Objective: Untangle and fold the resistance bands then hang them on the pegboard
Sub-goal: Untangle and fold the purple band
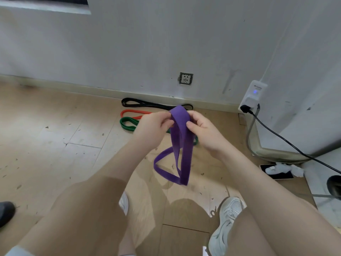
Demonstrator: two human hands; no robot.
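Purple resistance band (181, 145) is up in the air in front of the person, folded over at the top and pinched from both sides: left hand (154, 126) has thumb and curled fingers closed on the left edge of the fold, right hand (202, 128) does the same on the right edge with the thumb pressed on the front. Below the hands the band hangs in loose loops above the wood floor (55, 145), not touching it as far as I can see. Down by the baseboard lie a black band (147, 104), an orange band (132, 112) and a green band (129, 123), side by side, partly hidden behind the hands. White plug adapter (255, 95) on the wall has a small logo, too blurry to read, plus a blue light. Plenty of bare floor off to the left; the right side is crowded by a black cable (287, 143) and a phone (276, 172) on the floor.
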